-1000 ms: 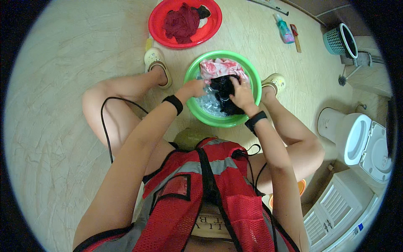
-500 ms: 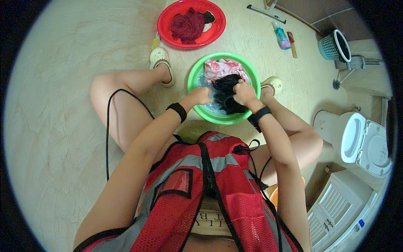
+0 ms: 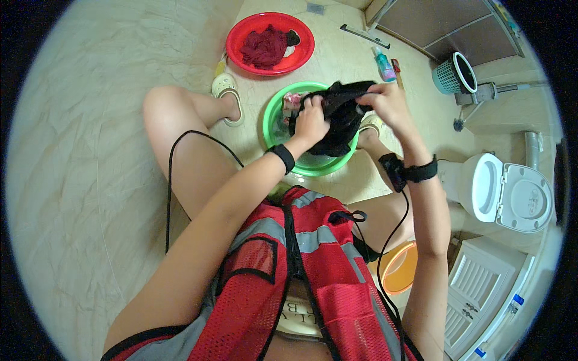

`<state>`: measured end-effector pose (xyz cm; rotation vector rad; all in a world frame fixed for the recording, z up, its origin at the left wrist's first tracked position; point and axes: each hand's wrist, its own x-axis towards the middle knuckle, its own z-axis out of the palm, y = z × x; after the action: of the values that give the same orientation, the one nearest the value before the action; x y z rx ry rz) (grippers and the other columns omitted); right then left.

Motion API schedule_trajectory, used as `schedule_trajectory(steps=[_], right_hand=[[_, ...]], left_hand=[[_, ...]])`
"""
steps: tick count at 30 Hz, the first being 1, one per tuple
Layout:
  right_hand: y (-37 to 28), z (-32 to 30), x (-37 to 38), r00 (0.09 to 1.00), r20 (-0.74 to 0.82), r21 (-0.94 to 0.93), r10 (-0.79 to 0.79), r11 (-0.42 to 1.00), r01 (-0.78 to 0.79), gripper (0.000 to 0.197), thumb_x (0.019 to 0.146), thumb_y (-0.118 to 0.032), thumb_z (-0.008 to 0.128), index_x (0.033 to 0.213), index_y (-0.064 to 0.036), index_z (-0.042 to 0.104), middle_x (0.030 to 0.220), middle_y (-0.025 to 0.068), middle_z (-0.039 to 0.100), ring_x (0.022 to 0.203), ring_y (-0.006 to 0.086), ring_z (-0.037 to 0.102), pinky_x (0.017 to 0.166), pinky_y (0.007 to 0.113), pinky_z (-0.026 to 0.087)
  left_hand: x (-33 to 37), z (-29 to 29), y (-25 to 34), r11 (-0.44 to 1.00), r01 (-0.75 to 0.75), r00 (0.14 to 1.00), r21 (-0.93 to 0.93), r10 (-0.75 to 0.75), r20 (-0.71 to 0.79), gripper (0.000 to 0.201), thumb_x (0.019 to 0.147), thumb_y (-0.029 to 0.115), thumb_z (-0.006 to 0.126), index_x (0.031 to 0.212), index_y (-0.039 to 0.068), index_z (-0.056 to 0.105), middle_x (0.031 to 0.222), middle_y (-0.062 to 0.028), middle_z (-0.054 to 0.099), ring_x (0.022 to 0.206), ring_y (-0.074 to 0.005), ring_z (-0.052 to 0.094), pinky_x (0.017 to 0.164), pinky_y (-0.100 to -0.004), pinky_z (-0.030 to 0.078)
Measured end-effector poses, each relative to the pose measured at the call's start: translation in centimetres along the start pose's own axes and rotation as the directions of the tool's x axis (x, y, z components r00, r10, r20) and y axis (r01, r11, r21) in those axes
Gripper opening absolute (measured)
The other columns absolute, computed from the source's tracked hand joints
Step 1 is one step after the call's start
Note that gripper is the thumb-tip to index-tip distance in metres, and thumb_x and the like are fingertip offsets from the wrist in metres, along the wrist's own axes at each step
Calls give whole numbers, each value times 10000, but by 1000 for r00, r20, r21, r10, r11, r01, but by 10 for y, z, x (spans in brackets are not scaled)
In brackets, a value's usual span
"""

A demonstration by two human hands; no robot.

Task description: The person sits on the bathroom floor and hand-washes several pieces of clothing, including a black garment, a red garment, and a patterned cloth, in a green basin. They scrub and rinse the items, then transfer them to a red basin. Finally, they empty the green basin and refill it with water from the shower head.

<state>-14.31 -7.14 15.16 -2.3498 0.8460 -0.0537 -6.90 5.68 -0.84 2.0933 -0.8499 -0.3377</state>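
A wet black garment [image 3: 334,129] is lifted partly out of the green basin [image 3: 269,141] between my feet, its lower part hanging over the water. My right hand [image 3: 388,105] pinches its upper right edge, raised beyond the basin's right rim. Closed on the garment's left side is my left hand [image 3: 312,123], over the middle of the basin. Behind the black cloth, a pink-and-white patterned cloth [image 3: 292,103] shows in part at the basin's far left, in sudsy water. The rest of it is hidden.
Beyond the green basin stands a red basin [image 3: 307,51] holding dark red cloth [image 3: 265,47]. A blue-green bottle [image 3: 384,65] and a brush [image 3: 396,67] lie at the far right. Further right are a basket [image 3: 445,78] and a toilet [image 3: 483,186]. An orange bucket [image 3: 400,271] sits near my right knee.
Both hands have come up from the basin, raising and spreading the black garment. My right hand moved up and to the right; my left moved right onto the cloth.
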Motion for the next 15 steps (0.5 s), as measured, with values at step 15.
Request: schedule_trajectory(steps=[15], right_hand=[[-5,-69,-4,817,-304,-596,-490,767,239,313,707,-296,621,813,-5,665,735,215,612,728,333,601,715,403,476]], left_hand=[[65,-62,-35,995,-83,993,56,87,-78,244,685,104,589,907,5,609,890,-207,619,890,-346,585,813,-424,452]])
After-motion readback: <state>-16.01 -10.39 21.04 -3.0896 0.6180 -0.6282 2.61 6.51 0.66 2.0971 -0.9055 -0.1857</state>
